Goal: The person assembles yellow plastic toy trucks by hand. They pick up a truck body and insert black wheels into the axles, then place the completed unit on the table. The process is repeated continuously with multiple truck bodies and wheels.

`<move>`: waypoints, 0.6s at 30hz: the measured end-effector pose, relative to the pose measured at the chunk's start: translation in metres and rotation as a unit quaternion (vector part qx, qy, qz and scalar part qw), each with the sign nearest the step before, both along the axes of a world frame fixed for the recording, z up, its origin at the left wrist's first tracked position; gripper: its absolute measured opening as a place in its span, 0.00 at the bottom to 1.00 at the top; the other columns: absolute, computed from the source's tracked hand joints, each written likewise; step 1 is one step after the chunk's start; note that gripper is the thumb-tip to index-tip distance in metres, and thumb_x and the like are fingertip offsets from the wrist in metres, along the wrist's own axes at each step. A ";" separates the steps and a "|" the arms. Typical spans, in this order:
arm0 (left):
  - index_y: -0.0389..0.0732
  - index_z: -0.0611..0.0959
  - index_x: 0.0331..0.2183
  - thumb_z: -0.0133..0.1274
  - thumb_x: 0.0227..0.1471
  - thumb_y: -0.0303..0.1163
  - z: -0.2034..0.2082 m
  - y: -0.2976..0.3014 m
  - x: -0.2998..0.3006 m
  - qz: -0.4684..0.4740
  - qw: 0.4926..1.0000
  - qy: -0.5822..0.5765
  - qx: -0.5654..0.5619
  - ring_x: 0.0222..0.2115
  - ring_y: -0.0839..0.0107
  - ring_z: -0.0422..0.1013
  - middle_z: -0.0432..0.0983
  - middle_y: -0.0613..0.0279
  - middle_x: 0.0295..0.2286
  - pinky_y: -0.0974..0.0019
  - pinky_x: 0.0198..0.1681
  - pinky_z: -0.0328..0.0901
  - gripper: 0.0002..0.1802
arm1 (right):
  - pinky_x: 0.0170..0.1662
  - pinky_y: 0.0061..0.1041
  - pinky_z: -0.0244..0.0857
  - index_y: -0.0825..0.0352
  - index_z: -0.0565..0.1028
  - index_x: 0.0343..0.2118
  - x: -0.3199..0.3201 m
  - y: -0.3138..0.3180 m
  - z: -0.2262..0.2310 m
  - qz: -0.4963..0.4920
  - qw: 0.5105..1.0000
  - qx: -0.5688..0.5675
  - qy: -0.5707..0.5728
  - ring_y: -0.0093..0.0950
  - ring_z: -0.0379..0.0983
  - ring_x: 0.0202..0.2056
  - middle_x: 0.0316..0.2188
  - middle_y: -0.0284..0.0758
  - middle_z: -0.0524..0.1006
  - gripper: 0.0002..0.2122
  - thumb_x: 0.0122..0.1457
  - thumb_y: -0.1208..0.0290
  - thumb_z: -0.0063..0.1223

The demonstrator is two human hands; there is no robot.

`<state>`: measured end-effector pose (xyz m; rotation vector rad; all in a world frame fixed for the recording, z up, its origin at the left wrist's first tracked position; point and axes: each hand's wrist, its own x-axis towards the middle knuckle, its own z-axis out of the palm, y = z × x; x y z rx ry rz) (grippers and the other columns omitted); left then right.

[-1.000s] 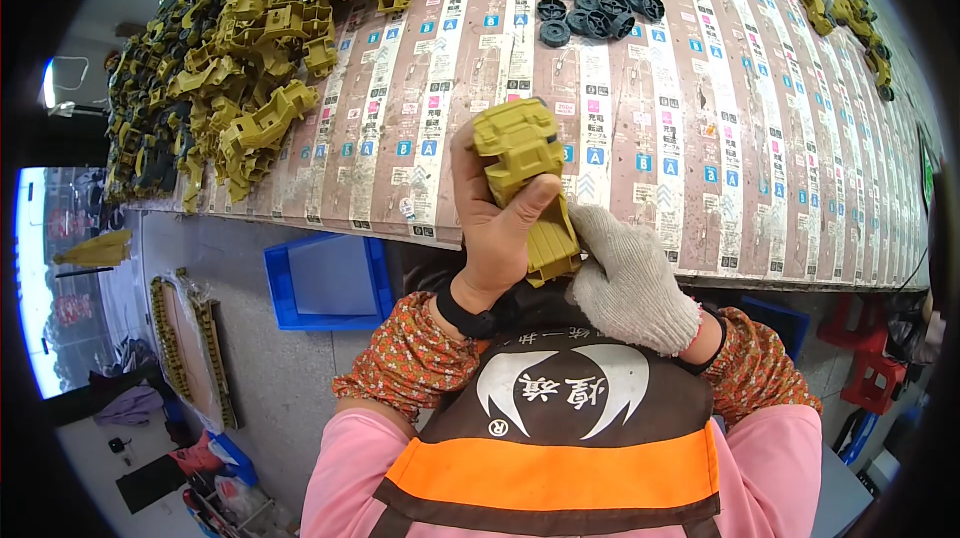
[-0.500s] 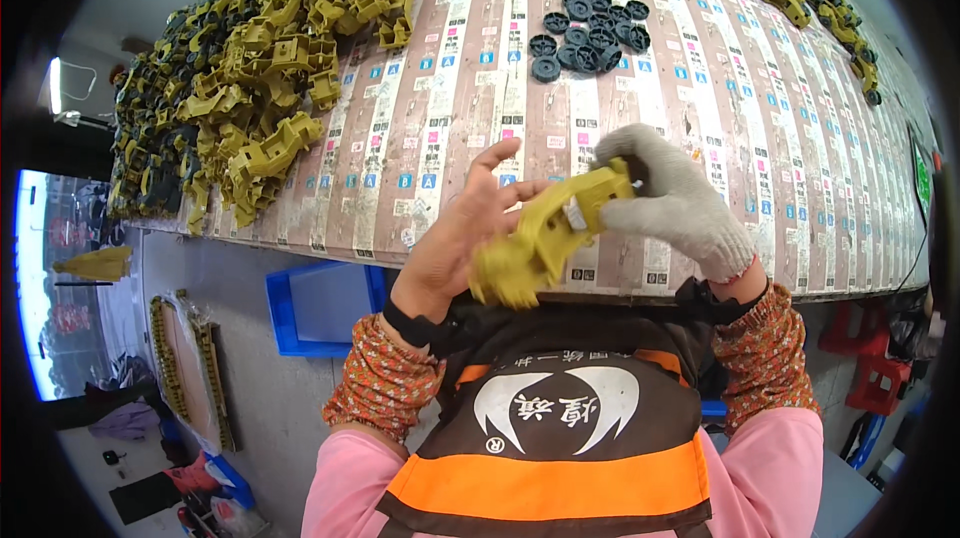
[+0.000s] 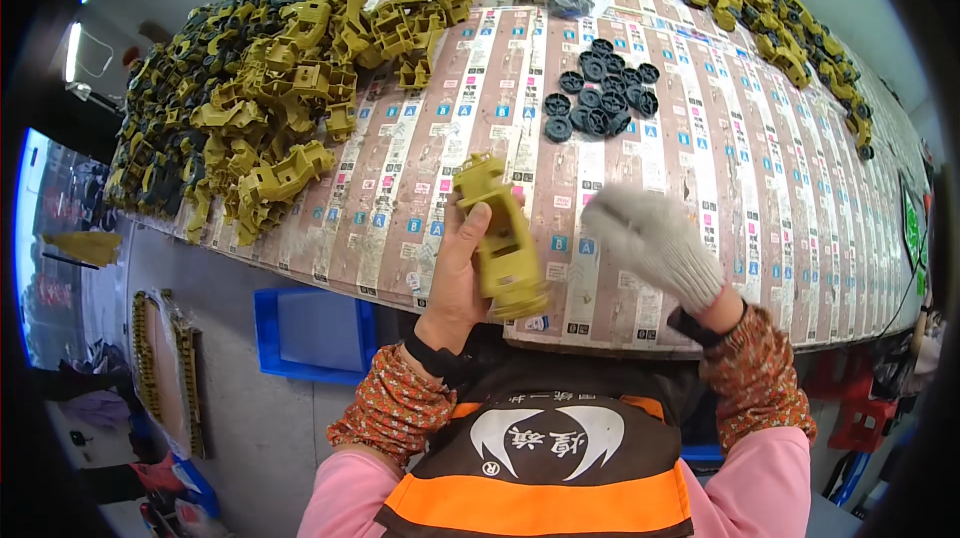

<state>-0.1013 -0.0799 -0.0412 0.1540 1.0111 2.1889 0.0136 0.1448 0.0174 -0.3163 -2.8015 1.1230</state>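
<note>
A yellow plastic toy car body [image 3: 503, 243] is in my bare left hand [image 3: 462, 273], thumb pressed on its face, held tilted above the table's near edge. To the right of it is my right hand [image 3: 650, 243] in a whitish knit glove, apart from the car body. Its fingers are smeared by motion, so what they hold, if anything, does not show. Beyond both hands, a loose cluster of black toy wheels [image 3: 603, 98] lies on the table.
A big heap of yellow car bodies [image 3: 290, 88], mixed with dark wheels, covers the table's left side. More wheeled yellow cars [image 3: 780, 33] line the far right. The table [image 3: 440, 153] has a printed striped covering. Below its edge stands a blue bin [image 3: 315, 333].
My right hand has let go of the car body and moved slightly down and away. My left hand now grips the body, which has turned more upright.
</note>
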 end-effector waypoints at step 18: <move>0.47 0.65 0.63 0.62 0.65 0.41 0.002 -0.010 0.005 -0.093 0.994 -0.042 -0.046 0.43 0.73 0.78 0.75 0.64 0.46 0.66 0.42 0.78 0.33 | 0.37 0.30 0.75 0.70 0.74 0.41 -0.029 0.015 -0.011 -0.116 0.977 -0.178 -0.013 0.32 0.82 0.33 0.32 0.40 0.82 0.08 0.65 0.71 0.56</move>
